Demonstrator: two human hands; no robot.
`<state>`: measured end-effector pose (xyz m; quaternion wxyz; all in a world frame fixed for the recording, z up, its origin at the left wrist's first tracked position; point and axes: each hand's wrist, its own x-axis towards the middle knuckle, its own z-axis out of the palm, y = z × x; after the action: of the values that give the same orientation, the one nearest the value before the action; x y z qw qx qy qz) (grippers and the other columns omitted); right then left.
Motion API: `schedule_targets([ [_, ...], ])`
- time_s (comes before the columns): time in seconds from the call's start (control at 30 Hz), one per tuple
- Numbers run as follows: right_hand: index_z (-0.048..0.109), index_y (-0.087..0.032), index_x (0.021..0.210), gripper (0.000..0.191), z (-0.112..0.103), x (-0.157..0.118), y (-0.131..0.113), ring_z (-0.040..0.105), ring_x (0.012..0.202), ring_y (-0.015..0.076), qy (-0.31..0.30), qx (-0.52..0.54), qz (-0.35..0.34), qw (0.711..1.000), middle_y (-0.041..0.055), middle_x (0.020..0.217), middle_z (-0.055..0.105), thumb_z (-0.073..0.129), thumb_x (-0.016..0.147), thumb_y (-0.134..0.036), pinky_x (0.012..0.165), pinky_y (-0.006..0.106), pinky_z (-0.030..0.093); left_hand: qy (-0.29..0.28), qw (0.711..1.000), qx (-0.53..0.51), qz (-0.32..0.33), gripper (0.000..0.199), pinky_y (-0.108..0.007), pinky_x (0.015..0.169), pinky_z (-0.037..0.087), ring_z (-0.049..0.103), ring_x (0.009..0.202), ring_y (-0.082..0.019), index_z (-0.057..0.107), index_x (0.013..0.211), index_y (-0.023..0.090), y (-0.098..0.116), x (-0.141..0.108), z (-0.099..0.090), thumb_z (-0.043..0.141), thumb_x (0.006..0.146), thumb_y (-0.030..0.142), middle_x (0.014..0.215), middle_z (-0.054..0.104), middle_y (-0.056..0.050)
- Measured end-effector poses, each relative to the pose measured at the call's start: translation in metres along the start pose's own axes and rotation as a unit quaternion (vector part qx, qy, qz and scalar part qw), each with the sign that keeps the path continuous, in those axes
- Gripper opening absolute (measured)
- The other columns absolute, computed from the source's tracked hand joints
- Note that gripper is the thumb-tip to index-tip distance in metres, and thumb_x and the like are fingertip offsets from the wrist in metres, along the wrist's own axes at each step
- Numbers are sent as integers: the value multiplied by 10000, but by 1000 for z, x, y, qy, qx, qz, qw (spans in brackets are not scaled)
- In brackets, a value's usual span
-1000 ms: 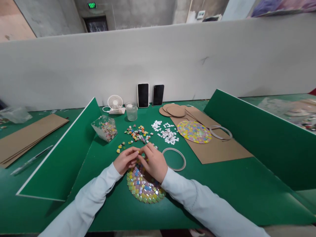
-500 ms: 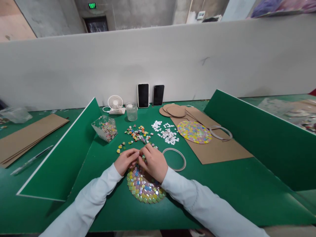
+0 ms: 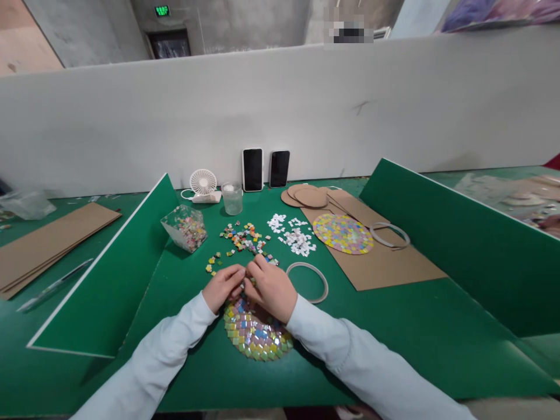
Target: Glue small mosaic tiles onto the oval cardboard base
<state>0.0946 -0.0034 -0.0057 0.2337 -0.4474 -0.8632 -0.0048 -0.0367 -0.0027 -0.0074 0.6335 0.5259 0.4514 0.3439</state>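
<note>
A round mosaic disc [image 3: 258, 338] covered in green, yellow, pink and blue tiles lies flat on the green table, its far part hidden by my hands. Over its upper left edge, my left hand [image 3: 224, 284] is closed, thumb and fingers pinched together. My right hand [image 3: 272, 289] meets it fingertip to fingertip, also in a pinch, covering the disc's upper right. Whatever sits between the fingertips is too small to make out. Just beyond the hands lie loose coloured mosaic tiles [image 3: 245, 236]. White paper scraps [image 3: 298, 240] are heaped to their right.
A clear tub of tiles [image 3: 188, 228], a glass [image 3: 232, 199], a small fan [image 3: 203, 184] and two phones [image 3: 252, 170] stand behind. Rightward are a pale ring [image 3: 324, 286], a finished-looking mosaic disc [image 3: 343, 233] and cardboard [image 3: 380, 271]. Green dividers [image 3: 459, 245] flank the workspace.
The view has shifted very slightly. Both hands stay pinched together over the disc's far edge, with only tiny finger movement. At the top, a pixelated patch now appears above the wall.
</note>
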Motion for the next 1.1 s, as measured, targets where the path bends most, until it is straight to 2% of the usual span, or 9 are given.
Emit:
schedule_targets([
  [0.27,418,-179,695,54,-4,0,2,415,538,100,-41,151,47,986,10,739,417,378,730,-192,486,214,287,15,1000,13,0,403,-170,336,156,216,309,-20,426,591,147,4,1,0,507,586,541,331,281,107],
  [0.43,367,-184,651,68,0,1,5,407,603,117,-10,302,69,951,-1,681,388,335,709,-167,561,233,319,22,1000,6,-10,426,-169,331,145,219,302,-19,451,600,139,6,0,1,528,545,554,338,280,105],
  [0.53,343,-189,614,81,1,3,7,392,592,120,0,377,103,920,-14,616,374,321,689,-168,558,242,319,41,999,9,0,419,-167,330,158,256,310,-11,463,594,129,8,0,1,536,539,538,421,378,78],
  [0.63,345,-193,614,76,2,5,11,400,543,110,-3,463,148,874,-35,564,377,324,686,-203,534,241,322,77,997,14,9,397,-165,323,157,275,305,-2,483,614,123,9,2,-3,525,553,512,506,450,49],
  [0.73,356,-196,623,76,2,8,16,410,471,97,-22,545,209,811,-60,487,398,356,675,-252,501,234,323,135,991,7,26,330,-159,318,165,282,301,-4,488,607,127,9,5,-13,507,583,456,497,440,51],
  [0.87,398,-188,626,79,-1,11,20,430,441,83,-21,635,298,713,-72,432,429,411,630,-266,507,224,338,222,973,5,55,280,-150,317,195,296,331,-9,529,637,123,10,9,-29,511,579,397,523,447,43],
  [0.97,442,-175,642,85,-4,13,25,441,441,75,-15,694,338,635,-65,428,453,433,605,-251,527,223,356,272,959,17,75,249,-153,314,216,316,355,-24,549,662,128,12,11,-38,522,560,353,531,461,35],
  [1.03,464,-166,652,93,-5,13,28,441,431,71,-16,714,354,603,-59,421,463,439,590,-231,511,213,347,293,951,28,90,223,-158,320,229,325,360,-38,548,680,139,13,11,-43,524,553,320,480,433,50],
  [1.1,475,-162,660,104,-5,13,32,441,423,71,-16,721,366,589,-53,409,469,434,577,-209,486,201,329,304,946,53,102,193,-163,329,236,326,363,-50,540,678,150,14,12,-48,519,550,294,434,385,66],
])
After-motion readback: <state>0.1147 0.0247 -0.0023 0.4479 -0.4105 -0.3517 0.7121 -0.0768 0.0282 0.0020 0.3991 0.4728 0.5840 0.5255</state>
